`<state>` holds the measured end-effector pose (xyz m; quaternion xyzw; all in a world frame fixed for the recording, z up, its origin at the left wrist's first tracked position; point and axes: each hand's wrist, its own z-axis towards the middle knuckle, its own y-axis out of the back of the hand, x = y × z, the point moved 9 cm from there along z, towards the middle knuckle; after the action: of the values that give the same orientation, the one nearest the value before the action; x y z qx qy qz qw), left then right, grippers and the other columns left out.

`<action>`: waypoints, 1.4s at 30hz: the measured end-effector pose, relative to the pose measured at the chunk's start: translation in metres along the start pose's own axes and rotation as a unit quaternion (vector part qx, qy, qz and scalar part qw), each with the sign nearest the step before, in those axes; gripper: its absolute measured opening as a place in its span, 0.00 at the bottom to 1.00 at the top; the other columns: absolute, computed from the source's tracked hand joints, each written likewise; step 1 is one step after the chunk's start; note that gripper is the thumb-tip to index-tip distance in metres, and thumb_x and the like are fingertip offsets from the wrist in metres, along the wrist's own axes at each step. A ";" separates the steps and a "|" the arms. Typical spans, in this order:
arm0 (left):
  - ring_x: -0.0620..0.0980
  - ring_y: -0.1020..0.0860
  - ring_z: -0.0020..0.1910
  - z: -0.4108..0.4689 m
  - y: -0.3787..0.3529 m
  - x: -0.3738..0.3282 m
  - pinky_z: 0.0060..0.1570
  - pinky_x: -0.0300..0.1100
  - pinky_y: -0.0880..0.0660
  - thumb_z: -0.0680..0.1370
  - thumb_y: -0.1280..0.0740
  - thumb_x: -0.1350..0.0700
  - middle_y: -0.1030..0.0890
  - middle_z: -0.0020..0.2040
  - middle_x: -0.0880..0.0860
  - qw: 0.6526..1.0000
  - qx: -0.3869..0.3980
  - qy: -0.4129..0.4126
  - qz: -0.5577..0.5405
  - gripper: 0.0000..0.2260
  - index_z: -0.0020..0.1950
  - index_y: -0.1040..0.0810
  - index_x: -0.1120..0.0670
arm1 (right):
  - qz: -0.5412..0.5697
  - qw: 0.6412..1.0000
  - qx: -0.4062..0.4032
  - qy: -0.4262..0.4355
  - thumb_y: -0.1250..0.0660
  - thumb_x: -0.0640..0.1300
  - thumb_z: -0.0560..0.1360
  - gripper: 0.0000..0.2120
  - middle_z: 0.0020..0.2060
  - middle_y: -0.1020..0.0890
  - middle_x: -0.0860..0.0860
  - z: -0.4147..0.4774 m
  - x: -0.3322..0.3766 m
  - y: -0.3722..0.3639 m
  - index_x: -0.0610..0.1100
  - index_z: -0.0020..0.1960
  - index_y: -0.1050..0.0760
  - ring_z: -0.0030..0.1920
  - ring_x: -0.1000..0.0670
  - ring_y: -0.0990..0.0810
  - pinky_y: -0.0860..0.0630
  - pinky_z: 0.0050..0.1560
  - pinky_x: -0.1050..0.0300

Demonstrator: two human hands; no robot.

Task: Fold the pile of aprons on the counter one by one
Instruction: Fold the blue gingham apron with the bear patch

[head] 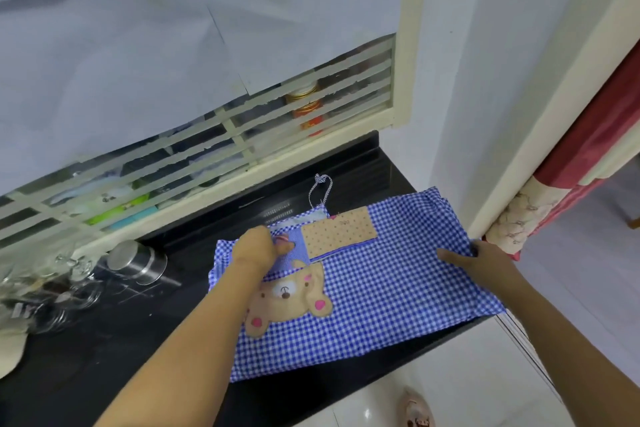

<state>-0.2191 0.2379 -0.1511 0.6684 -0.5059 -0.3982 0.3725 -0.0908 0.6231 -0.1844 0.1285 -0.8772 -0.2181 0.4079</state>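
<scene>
- Blue-checked apron [381, 288] lies spread on the black counter [104, 374], bear patch facing up, its right end reaching the counter's edge and perhaps past it.
- Left hand [256, 250] curls its fingers over the bib end and grips a bunched layer there; the fingertips are hidden behind the knuckles.
- Right hand [485, 262] pinches the far right hem, forefinger lying flat on the cloth.
- Likely slip: a loose pinch could let that thin right end slide off toward the floor.
- The string loop [320, 189] trails behind the bib and may get trapped crookedly inside a fold.
- A wide leftward sweep could knock the steel tin [138, 262] or the glass jars [52, 288] nearby.
</scene>
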 end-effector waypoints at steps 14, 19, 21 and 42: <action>0.47 0.23 0.54 0.034 -0.049 -0.080 0.61 0.44 0.31 0.66 0.25 0.38 0.20 0.53 0.47 0.974 0.147 -0.145 -0.097 0.27 0.57 0.25 0.49 | 0.311 0.945 0.049 -0.088 0.31 0.41 0.74 0.05 0.42 0.20 0.50 -0.013 -0.010 -0.021 0.47 0.46 0.28 0.40 0.48 0.21 0.27 0.35 0.56; 0.47 0.26 0.51 0.007 -0.032 -0.101 0.49 0.35 0.34 0.75 0.29 0.50 0.25 0.56 0.51 0.963 0.043 -0.261 -0.041 0.17 0.62 0.24 0.52 | 0.308 0.945 0.066 -0.085 0.34 0.44 0.76 0.04 0.39 0.22 0.52 -0.011 0.011 -0.012 0.46 0.47 0.29 0.37 0.50 0.24 0.24 0.39 0.57; 0.47 0.25 0.52 0.003 -0.031 -0.099 0.53 0.36 0.32 0.78 0.32 0.51 0.25 0.58 0.50 0.961 0.028 -0.273 -0.030 0.19 0.69 0.27 0.51 | 0.202 0.976 0.036 -0.078 0.34 0.46 0.76 0.09 0.40 0.24 0.51 -0.006 0.005 -0.008 0.42 0.51 0.28 0.36 0.52 0.27 0.30 0.48 0.54; 0.48 0.26 0.39 0.041 -0.056 -0.071 0.39 0.41 0.35 0.78 0.35 0.45 0.28 0.42 0.47 0.981 -0.020 -0.152 -0.117 0.11 0.45 0.30 0.52 | -0.116 0.981 -0.153 -0.034 0.50 0.50 0.83 0.20 0.43 0.20 0.41 0.039 -0.017 0.020 0.38 0.46 0.27 0.38 0.47 0.26 0.30 0.43 0.54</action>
<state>-0.2474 0.3151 -0.2071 0.6470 -0.4670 -0.5461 0.2550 -0.1112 0.6583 -0.2083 0.1583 -0.8258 -0.3996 0.3650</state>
